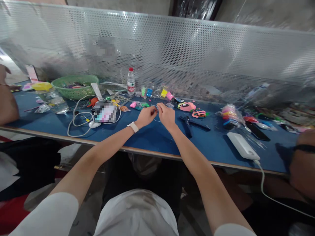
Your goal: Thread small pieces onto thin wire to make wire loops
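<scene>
My left hand [147,116] and my right hand [166,115] meet above the middle of the blue table, both closed, fingertips pinched close together. What they hold is too small to make out; a faint thin strand curves just below the fingertips. Right of my right hand lies a dark tool with long arms [188,126]. Behind it are a pink and yellow clay-like figure [187,106] and an orange-pink piece with black lines [199,113]. Pink and green packets [139,105] lie just behind my left hand.
A green basket [73,93], a water bottle [131,82] and a coiled white cable [73,126] are at left. To the right lie a white power bank [242,146] and colourful packets [230,114]. A perforated metal screen [157,49] borders the back. Other people's arms show at both sides.
</scene>
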Demonstrator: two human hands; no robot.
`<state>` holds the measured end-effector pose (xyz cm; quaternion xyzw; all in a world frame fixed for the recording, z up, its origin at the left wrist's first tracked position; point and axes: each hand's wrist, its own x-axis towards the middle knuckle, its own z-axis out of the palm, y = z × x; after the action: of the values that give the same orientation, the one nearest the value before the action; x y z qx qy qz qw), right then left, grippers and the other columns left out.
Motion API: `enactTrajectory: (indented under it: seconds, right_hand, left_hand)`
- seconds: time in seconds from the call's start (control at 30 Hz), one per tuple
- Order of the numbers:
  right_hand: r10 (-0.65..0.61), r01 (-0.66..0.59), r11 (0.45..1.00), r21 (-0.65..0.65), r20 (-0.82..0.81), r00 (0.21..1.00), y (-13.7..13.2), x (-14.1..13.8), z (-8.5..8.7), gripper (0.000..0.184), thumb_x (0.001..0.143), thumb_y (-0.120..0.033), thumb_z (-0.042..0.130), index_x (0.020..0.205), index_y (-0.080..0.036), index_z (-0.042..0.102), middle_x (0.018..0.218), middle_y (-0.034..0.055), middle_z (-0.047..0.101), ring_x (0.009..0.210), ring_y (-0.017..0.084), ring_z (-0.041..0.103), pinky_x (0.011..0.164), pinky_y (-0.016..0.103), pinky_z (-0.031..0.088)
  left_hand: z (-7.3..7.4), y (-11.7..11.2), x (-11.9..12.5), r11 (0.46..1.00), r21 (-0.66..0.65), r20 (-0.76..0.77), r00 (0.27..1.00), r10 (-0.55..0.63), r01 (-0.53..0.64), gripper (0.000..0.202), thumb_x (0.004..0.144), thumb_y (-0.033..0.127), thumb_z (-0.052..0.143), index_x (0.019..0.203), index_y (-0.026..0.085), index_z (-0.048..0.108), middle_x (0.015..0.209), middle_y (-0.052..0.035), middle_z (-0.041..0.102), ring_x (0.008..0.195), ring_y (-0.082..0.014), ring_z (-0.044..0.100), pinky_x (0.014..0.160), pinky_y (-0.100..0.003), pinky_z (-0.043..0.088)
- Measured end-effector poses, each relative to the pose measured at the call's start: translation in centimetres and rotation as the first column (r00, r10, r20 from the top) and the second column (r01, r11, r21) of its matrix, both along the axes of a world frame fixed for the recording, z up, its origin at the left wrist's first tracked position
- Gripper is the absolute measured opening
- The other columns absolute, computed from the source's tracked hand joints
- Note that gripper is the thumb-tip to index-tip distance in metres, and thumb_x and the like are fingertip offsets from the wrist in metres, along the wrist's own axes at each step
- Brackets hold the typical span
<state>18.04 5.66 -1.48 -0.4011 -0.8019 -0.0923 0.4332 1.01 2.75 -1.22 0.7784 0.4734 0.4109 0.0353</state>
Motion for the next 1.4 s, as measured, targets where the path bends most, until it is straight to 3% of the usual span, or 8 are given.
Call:
enactTrajectory:
  seconds: [0.2, 0.3, 0.47, 0.6, 1.0, 1.13, 1.27, 1.4]
  right_hand:
    - [-0.012, 0.012, 1.000, -0.001, 0.063, 0.998, 0.5, 0.7, -0.5, 0.052, 0.122, -0.043, 0.032, 0.115, -0.021, 0.078, 0.090, 0.0112, 0.082, 0.078, 0.027, 0.072, 0.070, 0.035, 0.036]
    - [-0.042, 0.044, 0.999, -0.018, 0.080, 0.996, 0.6, 1.0, -0.5, 0.051, 0.121, -0.042, 0.033, 0.118, -0.019, 0.078, 0.093, 0.0132, 0.083, 0.079, 0.028, 0.074, 0.071, 0.035, 0.040]
    - [-0.028, 0.030, 0.999, -0.016, 0.119, 0.993, 0.6, 1.1, -0.5, 0.048, 0.119, -0.040, 0.036, 0.120, -0.019, 0.079, 0.101, 0.0123, 0.086, 0.086, 0.028, 0.077, 0.076, 0.035, 0.047]
    - [0.081, -0.078, 0.996, -0.035, 0.097, 0.992, 0.6, 1.4, -0.3, 0.053, 0.120, -0.049, 0.036, 0.118, -0.021, 0.081, 0.108, 0.0096, 0.086, 0.089, 0.027, 0.079, 0.079, 0.035, 0.050]
    - [0.326, -0.338, 0.933, -0.127, -0.109, 0.939, 0.1, 1.6, 0.6, 0.060, 0.112, -0.073, 0.048, 0.103, -0.025, 0.083, 0.089, 0.0053, 0.080, 0.066, 0.020, 0.063, 0.068, 0.036, 0.048]
    - [0.344, -0.380, 0.912, -0.155, -0.219, 0.913, -0.3, 1.2, 0.6, 0.059, 0.110, -0.077, 0.053, 0.103, -0.026, 0.081, 0.082, 0.0031, 0.075, 0.061, 0.018, 0.056, 0.062, 0.034, 0.044]
    - [0.319, -0.363, 0.921, -0.144, -0.259, 0.912, -0.1, 1.3, 0.7, 0.059, 0.109, -0.078, 0.053, 0.101, -0.026, 0.080, 0.077, 0.0021, 0.071, 0.058, 0.017, 0.052, 0.061, 0.035, 0.041]
    - [0.284, -0.325, 0.940, -0.106, -0.285, 0.916, 0.2, 1.6, 1.0, 0.057, 0.110, -0.075, 0.054, 0.101, -0.025, 0.079, 0.077, 0.0020, 0.070, 0.060, 0.017, 0.054, 0.063, 0.035, 0.042]
  left_hand:
    - [0.0, -0.8, 0.6, 0.999, 0.036, -0.040, 0.999, 0.014, -0.013, 0.013, 0.107, 0.017, 0.059, 0.097, 0.019, 0.067, 0.082, -0.0053, 0.071, 0.073, -0.0217, 0.066, 0.068, -0.033, 0.041]
    - [0.3, -1.1, 0.6, 0.993, 0.098, -0.093, 0.992, 0.080, -0.071, 0.016, 0.113, 0.020, 0.053, 0.108, 0.019, 0.069, 0.100, -0.0099, 0.075, 0.088, -0.0237, 0.071, 0.073, -0.032, 0.046]
    - [0.8, -0.4, -0.5, 0.965, 0.240, -0.082, 0.989, 0.126, -0.103, 0.031, 0.120, 0.029, 0.042, 0.113, 0.019, 0.070, 0.118, -0.0151, 0.070, 0.113, -0.0274, 0.069, 0.095, -0.037, 0.053]
    - [0.8, 1.0, -1.6, 0.967, 0.232, -0.011, 0.994, 0.111, -0.105, 0.028, 0.119, 0.029, 0.047, 0.111, 0.019, 0.072, 0.116, -0.0148, 0.071, 0.108, -0.0285, 0.068, 0.094, -0.040, 0.051]
    - [1.6, 3.4, -4.7, 0.969, 0.080, 0.177, 0.953, -0.245, 0.234, 0.018, 0.109, 0.025, 0.066, 0.094, 0.019, 0.074, 0.076, -0.0013, 0.068, 0.068, -0.0150, 0.059, 0.072, -0.030, 0.044]
    - [1.3, 3.8, -5.4, 0.953, 0.008, 0.170, 0.938, -0.301, 0.304, 0.019, 0.110, 0.026, 0.063, 0.101, 0.019, 0.079, 0.083, -0.0039, 0.076, 0.069, -0.0151, 0.062, 0.072, -0.031, 0.046]
    - [0.8, 3.8, -5.4, 0.952, 0.022, 0.096, 0.947, -0.306, 0.305, 0.026, 0.108, 0.021, 0.060, 0.118, 0.020, 0.084, 0.108, -0.0079, 0.085, 0.085, -0.0182, 0.071, 0.081, -0.032, 0.050]
    - [0.7, 3.6, -5.4, 0.964, 0.032, 0.087, 0.960, -0.264, 0.263, 0.030, 0.110, 0.024, 0.058, 0.123, 0.019, 0.084, 0.112, -0.0095, 0.086, 0.087, -0.0192, 0.073, 0.083, -0.032, 0.051]
